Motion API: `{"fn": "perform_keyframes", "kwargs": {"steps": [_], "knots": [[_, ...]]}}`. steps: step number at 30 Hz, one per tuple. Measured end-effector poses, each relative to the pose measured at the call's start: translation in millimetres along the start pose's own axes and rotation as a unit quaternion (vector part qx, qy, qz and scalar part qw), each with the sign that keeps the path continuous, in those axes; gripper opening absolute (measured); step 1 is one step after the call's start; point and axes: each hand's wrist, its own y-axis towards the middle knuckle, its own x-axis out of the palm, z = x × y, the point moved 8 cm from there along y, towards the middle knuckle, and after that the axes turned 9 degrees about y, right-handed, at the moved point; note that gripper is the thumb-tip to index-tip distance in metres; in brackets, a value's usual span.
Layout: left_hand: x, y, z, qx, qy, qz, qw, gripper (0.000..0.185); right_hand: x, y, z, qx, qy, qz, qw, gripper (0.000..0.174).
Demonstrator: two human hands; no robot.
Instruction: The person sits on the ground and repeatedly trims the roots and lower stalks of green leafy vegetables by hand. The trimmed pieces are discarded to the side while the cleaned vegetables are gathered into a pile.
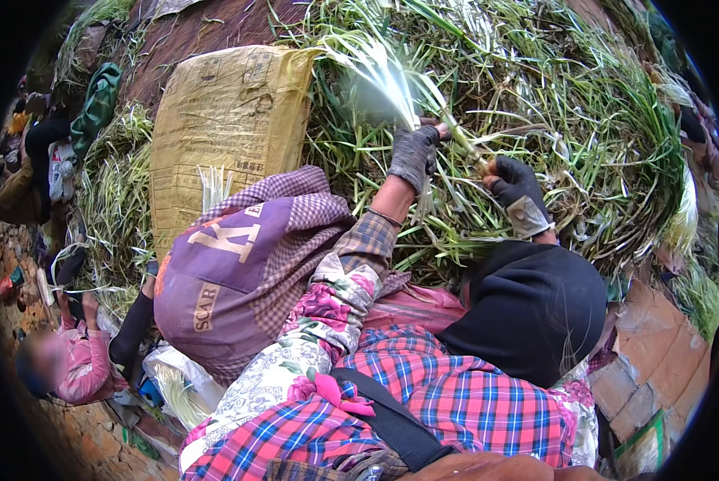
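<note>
My left hand (pixel 415 155), in a worn grey glove with bare fingertips, grips a fanned bunch of peeled white stalks (pixel 389 84), perhaps garlic shoots or spring onions. The bunch points up and away from me, its far part washed out by glare. From the right, the bare fingertips of my dark-gloved right hand (pixel 516 187) pinch the lower end of a single greenish stalk (pixel 465 141). That stalk slants up leftward past my left fingertips. Both hands are over a broad heap of green leafy stalks and trimmings (pixel 552 114).
A yellow printed sack (pixel 227 114) lies left of the heap, with white stalks (pixel 215 185) near its lower edge. A person in pink (pixel 86 367) sits at the lower left. White stalks (pixel 179 391) lie in a pale bag nearby. Flattened cardboard (pixel 660 343) is at my right.
</note>
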Motion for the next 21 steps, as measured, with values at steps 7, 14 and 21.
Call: {"fn": "perform_keyframes", "kwargs": {"steps": [7, 14, 21], "knots": [[19, -6, -1, -0.001, -0.020, -0.048, 0.999, 0.023, 16, -2, -8, 0.043, 0.074, -0.072, 0.994, 0.011], [25, -11, 5, 0.028, 0.053, -0.070, 0.996, 0.018, 14, 19, 2, 0.030, 0.126, 0.001, 0.992, 0.012], [22, -14, -3, 0.021, -0.017, -0.036, 0.999, 0.026, 8, 14, 0, 0.019, 0.097, 0.047, 0.994, 0.008]]}}
